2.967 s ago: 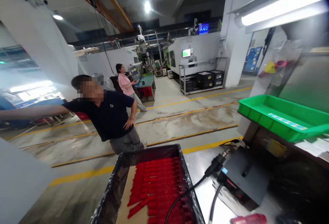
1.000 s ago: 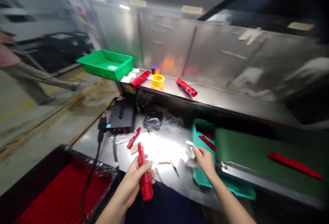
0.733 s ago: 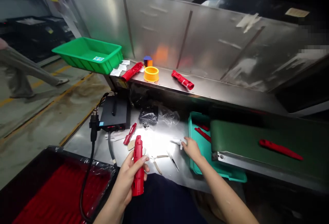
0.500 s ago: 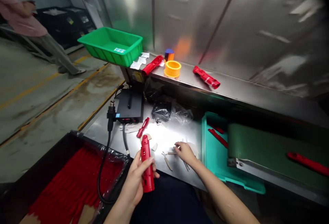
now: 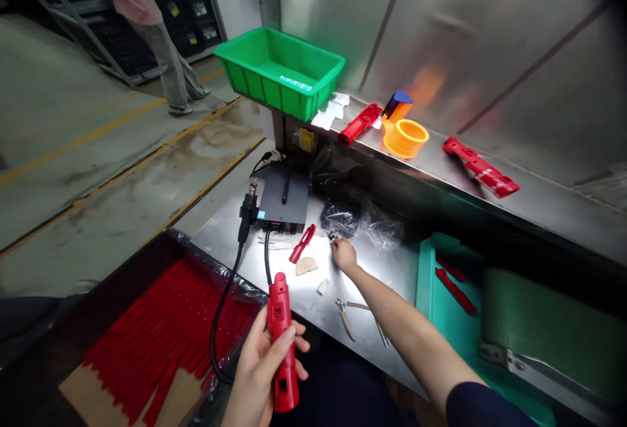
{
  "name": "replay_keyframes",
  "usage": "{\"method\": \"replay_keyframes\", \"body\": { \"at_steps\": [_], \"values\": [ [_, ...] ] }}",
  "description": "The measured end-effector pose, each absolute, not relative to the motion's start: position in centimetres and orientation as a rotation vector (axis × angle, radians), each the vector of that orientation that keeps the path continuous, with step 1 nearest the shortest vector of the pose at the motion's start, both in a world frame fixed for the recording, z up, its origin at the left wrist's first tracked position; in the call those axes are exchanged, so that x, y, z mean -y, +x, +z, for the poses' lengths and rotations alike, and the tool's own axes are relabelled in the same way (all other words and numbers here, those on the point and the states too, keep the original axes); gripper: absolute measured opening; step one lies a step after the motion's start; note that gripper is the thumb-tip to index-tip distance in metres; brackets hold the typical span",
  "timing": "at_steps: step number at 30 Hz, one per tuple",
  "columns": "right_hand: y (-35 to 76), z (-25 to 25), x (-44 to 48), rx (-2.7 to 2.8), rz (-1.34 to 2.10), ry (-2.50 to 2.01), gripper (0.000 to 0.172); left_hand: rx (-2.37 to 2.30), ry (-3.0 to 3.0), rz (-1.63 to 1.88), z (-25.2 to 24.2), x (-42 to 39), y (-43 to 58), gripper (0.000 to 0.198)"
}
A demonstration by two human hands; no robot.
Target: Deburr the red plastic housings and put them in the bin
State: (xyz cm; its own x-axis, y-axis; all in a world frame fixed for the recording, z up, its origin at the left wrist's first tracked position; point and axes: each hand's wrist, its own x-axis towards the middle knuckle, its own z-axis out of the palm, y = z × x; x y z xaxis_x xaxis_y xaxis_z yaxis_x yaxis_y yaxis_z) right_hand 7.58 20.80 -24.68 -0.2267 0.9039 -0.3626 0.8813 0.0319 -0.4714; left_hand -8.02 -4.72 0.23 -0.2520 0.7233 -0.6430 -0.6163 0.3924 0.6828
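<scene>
A long red plastic housing (image 5: 280, 309) with small openings is gripped in my left hand (image 5: 257, 365), thumb across its front. Over the metal table, my right hand (image 5: 344, 254) has its fingers drawn together at some small dark pieces (image 5: 330, 236) beside a clear plastic bag (image 5: 340, 215) with dark contents. Whatever those fingertips pinch is hidden. A slimmer red part (image 5: 302, 243) lies left of that hand, near a tan half-round piece (image 5: 306, 266). Below the hand are a small white piece (image 5: 322, 286) and pliers (image 5: 345, 319) with tan handles.
At left stands a black bin (image 5: 171, 234) of red parts; behind it sits a dark grey box (image 5: 284, 195) with a cable. A green tub (image 5: 279, 91), red housings (image 5: 480, 167) and an orange ring (image 5: 405, 140) occupy the shelf. Right: teal tray (image 5: 425, 283), green conveyor (image 5: 548, 329). A person (image 5: 161, 42) stands far left.
My right hand has moved from beside the pliers up to the small dark pieces by the bag, its fingers closing. My left hand still holds the red housing. The view has swung left.
</scene>
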Motion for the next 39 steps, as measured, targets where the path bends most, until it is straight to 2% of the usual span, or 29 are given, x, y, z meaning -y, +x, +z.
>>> {"method": "replay_keyframes", "body": {
  "at_steps": [3, 10, 16, 21, 26, 29, 35, 39],
  "values": [
    [8.4, -25.0, -19.9, 2.241, 1.005, -1.9, 0.027, -1.334, 0.127, 1.287, -0.3, 4.4, -8.7, 0.059],
    [9.4, -24.4, -18.1, 2.128, 1.12, -1.895, 0.028, -1.314, 0.143, 1.311, -0.7, 1.8, -8.5, 0.066],
    [7.7, -22.3, -18.8, 1.9, 1.341, -1.815, 0.028, -1.297, 0.122, 1.375, 0.2, 1.0, -7.8, 0.062],
    [8.6, -16.8, -15.4, 1.576, 1.707, -1.492, 0.027, -1.386, 0.16, 1.419, 1.1, 1.5, -6.9, 0.058],
    [13.3, -7.0, -8.9, 1.163, 2.144, -0.938, 0.041, -1.357, 0.325, 1.456, 2.4, 0.8, -4.5, 0.059],
    [15.9, -2.2, -6.5, 1.019, 2.301, -0.68, 0.039, -1.21, 0.386, 1.383, 3.7, 0.1, -2.1, 0.055],
    [20.0, 0.6, -5.7, 0.998, 2.289, -0.485, 0.031, -1.022, 0.46, 1.207, 5.8, -1.3, 3.1, 0.05],
    [23.2, 1.2, -5.2, 1.115, 2.036, -0.556, 0.024, -0.983, 0.511, 1.113, 6.6, -2.1, 5.9, 0.036]
  ]
}}
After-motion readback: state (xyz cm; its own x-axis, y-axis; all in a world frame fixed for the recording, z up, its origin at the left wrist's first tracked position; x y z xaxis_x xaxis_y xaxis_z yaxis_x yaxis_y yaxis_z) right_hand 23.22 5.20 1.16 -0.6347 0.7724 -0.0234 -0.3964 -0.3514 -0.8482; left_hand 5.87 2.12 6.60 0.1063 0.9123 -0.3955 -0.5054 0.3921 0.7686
